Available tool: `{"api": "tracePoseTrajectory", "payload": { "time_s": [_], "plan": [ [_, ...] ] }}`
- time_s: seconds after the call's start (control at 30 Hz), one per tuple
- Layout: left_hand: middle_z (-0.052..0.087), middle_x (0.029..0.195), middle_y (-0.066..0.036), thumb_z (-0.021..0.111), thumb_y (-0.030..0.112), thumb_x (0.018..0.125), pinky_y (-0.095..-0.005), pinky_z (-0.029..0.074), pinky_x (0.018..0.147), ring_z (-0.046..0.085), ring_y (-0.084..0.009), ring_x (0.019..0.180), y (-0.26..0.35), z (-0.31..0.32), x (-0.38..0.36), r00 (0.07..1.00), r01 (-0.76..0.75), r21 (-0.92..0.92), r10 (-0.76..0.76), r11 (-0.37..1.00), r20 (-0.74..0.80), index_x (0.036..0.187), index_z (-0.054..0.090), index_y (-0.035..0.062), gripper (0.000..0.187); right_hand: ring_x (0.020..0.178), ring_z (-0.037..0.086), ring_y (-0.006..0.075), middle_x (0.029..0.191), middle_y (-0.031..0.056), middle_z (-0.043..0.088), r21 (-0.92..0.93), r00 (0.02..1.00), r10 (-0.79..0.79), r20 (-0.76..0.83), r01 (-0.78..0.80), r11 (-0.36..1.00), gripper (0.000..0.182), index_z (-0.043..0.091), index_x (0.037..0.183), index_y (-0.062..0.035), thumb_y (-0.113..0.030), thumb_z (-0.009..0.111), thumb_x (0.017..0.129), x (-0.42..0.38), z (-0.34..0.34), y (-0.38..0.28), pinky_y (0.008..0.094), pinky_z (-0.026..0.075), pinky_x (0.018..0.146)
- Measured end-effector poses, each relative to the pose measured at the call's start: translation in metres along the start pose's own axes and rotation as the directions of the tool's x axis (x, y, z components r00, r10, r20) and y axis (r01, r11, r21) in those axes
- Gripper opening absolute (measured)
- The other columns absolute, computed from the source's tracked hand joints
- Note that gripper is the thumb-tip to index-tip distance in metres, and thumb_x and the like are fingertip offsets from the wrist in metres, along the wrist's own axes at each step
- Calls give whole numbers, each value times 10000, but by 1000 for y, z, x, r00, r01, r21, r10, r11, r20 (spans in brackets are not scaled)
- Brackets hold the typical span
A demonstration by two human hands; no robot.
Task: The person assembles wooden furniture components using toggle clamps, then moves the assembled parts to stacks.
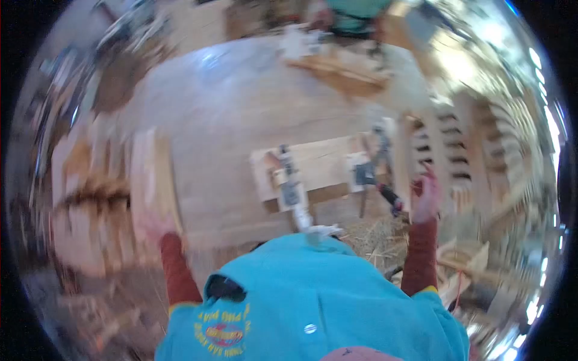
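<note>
My left hand (158, 224) lies at the near end of a long pale wooden board (150, 174), its blurred fingers apparently stretched over the wood. To the right, my right hand (426, 195) is raised beside stacked wooden pieces (454, 147), fingers apart and nothing visible in them. Between my hands, a pale wooden block (322, 156) sits at the table's near edge. Two metal clamps are on it, a left clamp (289, 183) and a right clamp (361, 171). A dark handle with red parts (390, 197) sticks out near my right hand.
A broad worktable (211, 120) spreads ahead. Wooden pieces (90, 198) are piled at the left. Farther back lies another board (343, 69), near a person in green (358, 12). Wood shavings (376, 243) and offcuts (469, 259) lie low on the right.
</note>
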State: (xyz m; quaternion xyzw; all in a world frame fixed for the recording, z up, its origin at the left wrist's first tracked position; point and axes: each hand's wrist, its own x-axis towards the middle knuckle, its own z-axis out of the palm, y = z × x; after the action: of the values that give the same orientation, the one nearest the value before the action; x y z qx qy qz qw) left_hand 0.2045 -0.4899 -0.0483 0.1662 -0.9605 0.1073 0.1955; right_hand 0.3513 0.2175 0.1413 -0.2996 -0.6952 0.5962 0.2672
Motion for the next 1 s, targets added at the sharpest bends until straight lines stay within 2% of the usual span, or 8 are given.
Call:
{"api": "tracePoseTrajectory", "payload": {
  "time_s": [0.03,0.13,0.27,0.37,0.57,0.77,0.87,1.0],
  "plan": [
    [215,1445,-112,658,470,699,-555,221,1018,122,-366,1339,21,-15,3,947,197,60,-206,979,246,1404,227,170,879,579,500,79,755,30,567,-34,995,54,-88,-58,998,308,493,1211,-75,-94,414,914,10,-18,22,204,429,530],
    [175,1458,-87,691,424,677,-554,215,1023,73,-365,1346,81,-74,-10,905,239,-105,-182,965,384,1357,344,285,776,672,543,90,857,37,583,-153,972,191,-139,-212,965,330,498,1187,-76,-144,516,864,18,-56,94,221,448,550],
    [231,1424,-119,711,391,663,-540,207,1036,122,-377,1330,118,-78,-27,920,187,-295,-61,937,388,1300,430,271,707,881,571,220,1030,98,575,-639,990,110,-89,-142,756,559,413,1249,-86,-273,630,769,22,-76,177,351,469,742],
    [274,1390,-149,716,377,661,-511,214,1044,183,-382,1305,138,-95,-34,925,53,-340,82,939,370,1267,471,233,669,1124,455,303,1238,124,470,-922,992,-127,-17,34,385,690,351,1314,-132,-380,634,737,20,-85,204,480,378,919],
    [345,1334,-176,720,359,657,-471,240,1036,281,-360,1255,144,-112,-53,919,-45,-506,234,861,317,1196,547,140,606,1224,313,354,1349,154,322,-920,946,251,-204,-273,282,844,209,1391,-279,-337,681,695,15,-66,184,521,275,986],
    [357,1324,-183,713,344,672,-446,228,1042,291,-344,1250,150,-123,-72,910,46,-574,203,817,361,1181,566,137,569,1224,315,372,1354,150,304,-914,930,306,-204,-293,281,931,140,1387,-376,-354,717,658,30,-71,199,556,276,967],
    [359,1329,-177,708,342,678,-442,228,1043,291,-335,1254,147,-127,-75,892,92,-611,207,786,401,1174,572,146,550,1201,344,390,1330,192,341,-913,933,353,-69,-201,355,906,187,1390,-279,-393,699,652,21,-67,156,522,301,972],
    [389,1313,-169,703,337,690,-440,242,1036,326,-325,1233,144,-129,-72,884,104,-627,217,772,414,1165,575,144,528,1154,422,337,1247,198,432,-698,991,108,79,-22,716,851,244,1374,-168,-229,716,669,14,-73,148,438,365,944]
  ]
}}
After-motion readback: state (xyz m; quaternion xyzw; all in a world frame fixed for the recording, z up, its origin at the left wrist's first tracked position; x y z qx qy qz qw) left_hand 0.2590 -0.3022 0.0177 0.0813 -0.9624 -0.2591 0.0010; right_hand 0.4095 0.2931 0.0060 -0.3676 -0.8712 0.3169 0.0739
